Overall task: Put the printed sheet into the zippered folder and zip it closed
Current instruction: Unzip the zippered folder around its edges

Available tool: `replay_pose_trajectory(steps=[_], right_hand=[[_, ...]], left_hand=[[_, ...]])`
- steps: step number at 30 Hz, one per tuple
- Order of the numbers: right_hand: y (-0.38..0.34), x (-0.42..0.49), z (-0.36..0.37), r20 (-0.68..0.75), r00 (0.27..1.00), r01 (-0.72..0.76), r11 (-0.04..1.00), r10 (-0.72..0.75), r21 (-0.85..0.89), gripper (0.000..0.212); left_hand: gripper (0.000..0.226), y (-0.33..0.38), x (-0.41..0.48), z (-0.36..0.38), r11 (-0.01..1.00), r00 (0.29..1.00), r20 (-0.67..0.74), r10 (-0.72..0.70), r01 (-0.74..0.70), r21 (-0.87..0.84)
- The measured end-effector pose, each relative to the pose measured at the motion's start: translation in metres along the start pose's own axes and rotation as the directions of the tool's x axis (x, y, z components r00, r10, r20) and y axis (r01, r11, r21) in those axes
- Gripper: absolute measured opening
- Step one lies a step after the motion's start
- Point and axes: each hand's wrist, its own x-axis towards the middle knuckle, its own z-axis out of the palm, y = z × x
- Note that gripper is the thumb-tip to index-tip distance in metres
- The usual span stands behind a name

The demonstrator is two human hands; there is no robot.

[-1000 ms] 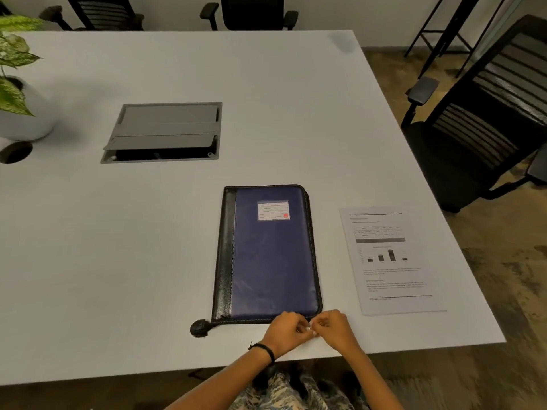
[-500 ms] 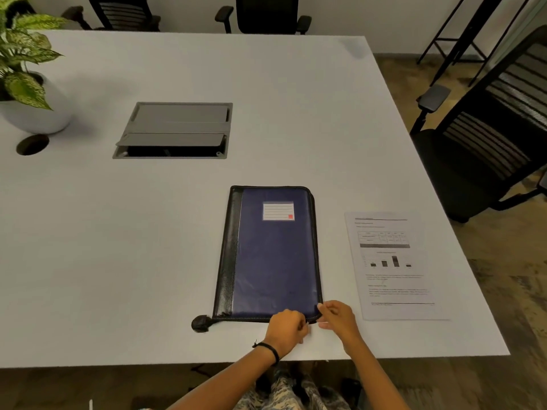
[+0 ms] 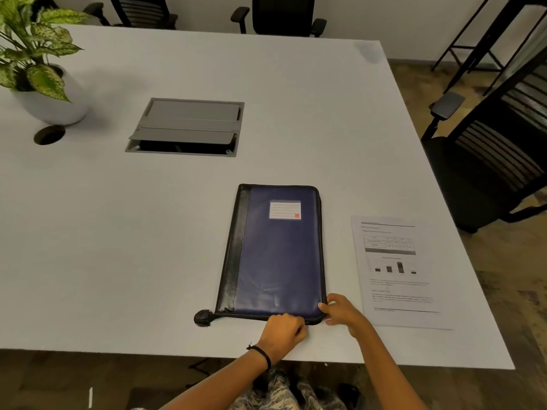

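zippered folder [image 3: 278, 255] cover down, flat on white table [image 3: 118, 232] | left hand [image 3: 284, 331] curled on its 6 o'clock edge | right hand [image 3: 340, 312] grips its 5 o'clock corner, thumb on cover | printed sheet [image 3: 396, 270] at folder's 3 o'clock, apart | cable hatch [image 3: 189, 125] 11 o'clock | potted plant [image 3: 32, 54] 10 o'clock

The two hands, pressed together a second ago at the near right corner of the zippered folder [image 3: 278, 255], now sit apart. The right hand [image 3: 343, 313] has shifted rightward round that corner, thumb on the blue cover, and the left hand [image 3: 284, 331] has slid left, fingers curled on the near zipper edge.
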Motion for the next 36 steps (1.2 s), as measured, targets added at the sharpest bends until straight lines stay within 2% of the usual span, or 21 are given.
replay_pose_trajectory(steps=[2,5,11,15,21,22,25,28,33,36], right_hand=[[0.0,0.001,-0.001,0.025,1.0,0.001,1.0,0.0,-0.025,0.012],[-0.001,-0.001,-0.002,0.032,0.999,-0.026,0.999,0.027,-0.023,0.034],[-0.001,0.001,-0.005,0.056,0.998,-0.036,0.998,0.033,0.043,0.007],[-0.005,0.001,-0.007,0.059,0.996,-0.065,0.996,0.061,0.065,0.018],[-0.007,0.008,-0.005,-0.017,0.998,-0.059,0.998,0.059,-0.004,0.013],[-0.009,0.008,-0.004,-0.027,0.998,-0.06,0.998,0.059,-0.006,0.014],[-0.017,0.009,-0.003,-0.018,0.998,-0.06,0.998,0.06,0.005,0.038],[-0.022,0.008,0.0,0.005,0.998,-0.059,0.998,0.059,-0.021,0.036],[-0.027,0.003,-0.003,0.07,0.996,-0.06,0.998,0.061,-0.011,0.039],[-0.028,0.002,-0.008,0.1,0.993,-0.054,0.998,0.055,-0.014,0.038]], left_hand=[[0.032,-0.006,-0.003,-0.002,0.999,1.0,-0.001,0.011,-0.01,0.04],[0.031,-0.016,-0.008,-0.004,0.996,1.0,-0.001,0.02,-0.02,0.088],[0.03,-0.036,-0.019,-0.01,0.991,0.999,-0.035,0.013,-0.008,0.135],[0.031,-0.051,-0.026,-0.009,0.989,0.997,-0.073,-0.008,0.018,0.144],[0.033,-0.055,-0.031,-0.01,0.991,0.996,-0.081,-0.025,0.035,0.131],[0.033,-0.055,-0.031,-0.011,0.991,0.996,-0.081,-0.029,0.039,0.125],[0.033,-0.054,-0.033,-0.011,0.992,0.995,-0.088,-0.047,0.057,0.109],[0.033,-0.056,-0.035,-0.013,0.99,0.992,-0.107,-0.068,0.08,0.113],[0.019,-0.065,-0.044,-0.017,0.989,0.967,-0.247,-0.055,0.087,0.119],[0.02,-0.074,-0.052,-0.019,0.988,0.956,-0.293,-0.026,0.069,0.138]])
